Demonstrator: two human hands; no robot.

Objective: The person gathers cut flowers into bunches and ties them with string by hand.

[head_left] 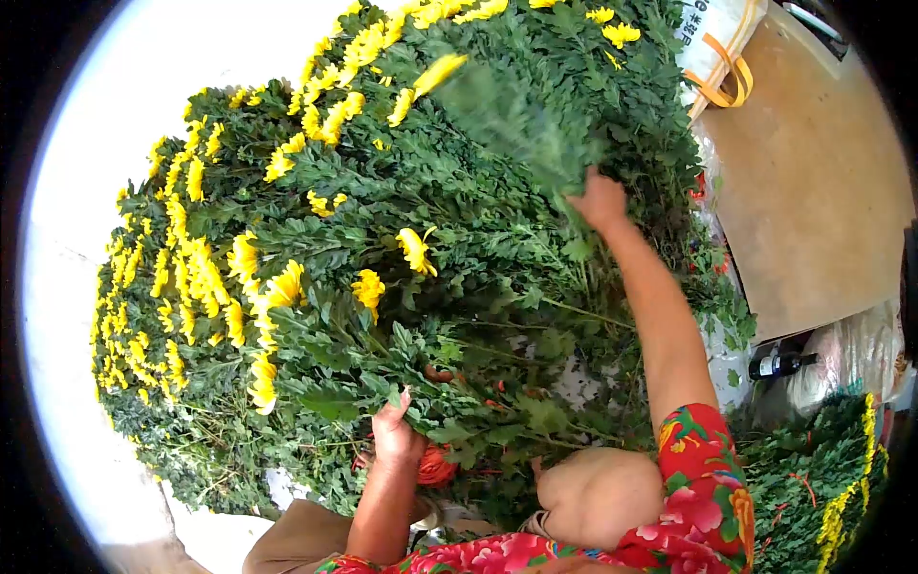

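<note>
My left hand [398,432] is wrapped round the stems of a bunch of leafy yellow chrysanthemums [285,289], whose blooms point to the left. Farther up and to the right, my right hand [601,199] grips a flower stem [507,115], its leaves blurred by motion and its yellow bloom at the upper left. Both hands are over a large heap of yellow chrysanthemums [411,172] with dense green leaves. Beside my left hand lies a bundle of red ties [437,466].
At the upper right is a white bag [712,43] with orange handles, next to a brown board [813,182]. Below the board lie a dark bottle [779,364] and clear plastic [846,354]. More tied yellow flowers [841,512] are at the lower right.
</note>
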